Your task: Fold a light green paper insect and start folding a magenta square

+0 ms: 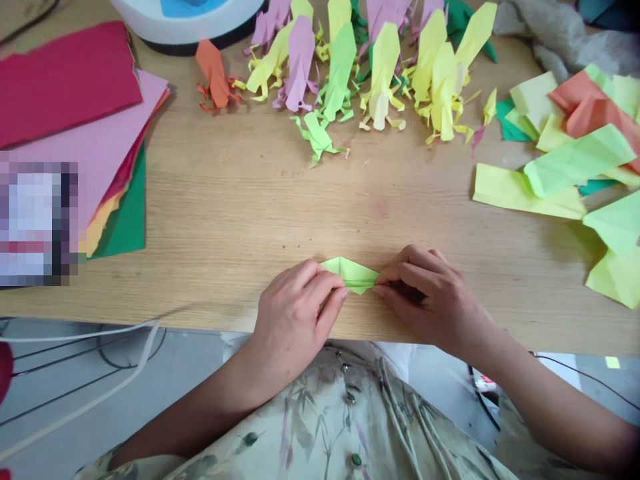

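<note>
The left hand (305, 300) and right hand (435, 293) pinched seemingly part-folded paper (353, 272) near the table's (225, 213) front edge. Finished-looking figures (383, 73) lay well beyond.

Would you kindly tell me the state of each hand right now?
Left hand: closed, pinching the left part of the light-green folded paper.
Right hand: closed, pinching its right end.

Near the front edge of the bench (225, 200), the paper piece (353, 272) sits between the left hand (297, 300) and the right hand (435, 290). Well behind it, paper figures (385, 73) stand clustered. Left of them lies a stack of sheets (100, 143), with a round base (193, 30) between, farther back. Loose papers (580, 160) lie right, a cloth (560, 40) behind them.
</note>
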A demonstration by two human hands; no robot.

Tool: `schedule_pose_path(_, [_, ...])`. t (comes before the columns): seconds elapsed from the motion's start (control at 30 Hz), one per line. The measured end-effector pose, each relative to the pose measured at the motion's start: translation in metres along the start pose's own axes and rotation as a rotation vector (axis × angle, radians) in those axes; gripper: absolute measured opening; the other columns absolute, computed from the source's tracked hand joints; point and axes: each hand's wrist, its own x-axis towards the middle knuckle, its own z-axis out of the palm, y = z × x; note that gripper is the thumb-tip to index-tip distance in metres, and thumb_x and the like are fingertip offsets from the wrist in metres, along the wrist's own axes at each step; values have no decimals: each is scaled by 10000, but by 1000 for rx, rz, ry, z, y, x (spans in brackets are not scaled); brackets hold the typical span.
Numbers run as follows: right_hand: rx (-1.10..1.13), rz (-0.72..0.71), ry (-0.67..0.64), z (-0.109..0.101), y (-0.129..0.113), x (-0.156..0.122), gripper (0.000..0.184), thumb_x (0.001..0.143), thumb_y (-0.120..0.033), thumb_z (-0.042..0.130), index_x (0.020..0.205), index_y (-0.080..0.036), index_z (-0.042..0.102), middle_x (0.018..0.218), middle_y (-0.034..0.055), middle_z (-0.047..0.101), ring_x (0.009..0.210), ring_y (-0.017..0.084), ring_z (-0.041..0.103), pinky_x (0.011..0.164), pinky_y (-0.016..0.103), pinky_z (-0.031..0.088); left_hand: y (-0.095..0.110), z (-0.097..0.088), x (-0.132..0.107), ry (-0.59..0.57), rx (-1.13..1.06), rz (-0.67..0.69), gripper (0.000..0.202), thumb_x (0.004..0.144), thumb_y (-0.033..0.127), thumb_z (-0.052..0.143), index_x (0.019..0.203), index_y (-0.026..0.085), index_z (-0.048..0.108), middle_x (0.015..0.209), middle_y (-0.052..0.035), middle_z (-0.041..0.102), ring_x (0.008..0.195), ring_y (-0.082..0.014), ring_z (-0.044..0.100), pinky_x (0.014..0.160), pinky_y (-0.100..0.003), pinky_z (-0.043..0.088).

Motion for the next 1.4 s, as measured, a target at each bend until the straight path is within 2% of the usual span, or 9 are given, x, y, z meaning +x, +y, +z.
schedule_pose_path(0.17, [-15,29,15,2,-3,2,89,877,-138,618,817,-198,645,762,15,574,698,147,559,691,324,382,3,-2,3,-49,36,-78,149,969,250,564,844,193,625,807,1,606,702,-127,572,628,-270,422])
schedule_pose_path(0.3, [-29,46,18,3,-6,3,75,857,-136,632,807,-191,643,762,11,566,684,142,550,692,321,380,3,-3,5,-78,27,-101,132,955,260,599,844,190,600,802,12,589,681,-120,553,603,-261,402])
schedule_pose_path(0.5, [-28,67,18,4,-5,4,112,887,-218,650,778,-197,630,740,7,559,656,136,528,686,320,366,1,-6,7,-121,40,-114,147,942,261,620,823,191,567,804,17,575,667,-120,545,579,-259,392])
schedule_pose_path(0.9, [-12,82,-6,4,-7,6,109,891,-198,633,783,-195,618,756,7,549,676,139,525,687,318,346,3,-13,21,-248,178,-77,189,936,246,623,791,196,512,806,10,585,593,-117,505,523,-260,323])
schedule_pose_path(1.2, [-22,77,-21,5,-7,7,112,894,-174,603,783,-192,600,776,12,552,688,142,521,699,322,336,7,-13,24,-287,222,-76,174,909,200,631,807,202,489,837,0,584,622,-135,520,537,-270,334])
schedule_pose_path(1.4, [-44,90,-45,5,-8,8,124,891,-172,594,771,-192,573,791,16,544,718,152,525,702,316,324,9,-15,26,-332,225,-137,166,922,226,615,822,196,485,862,2,581,660,-133,537,578,-266,353])
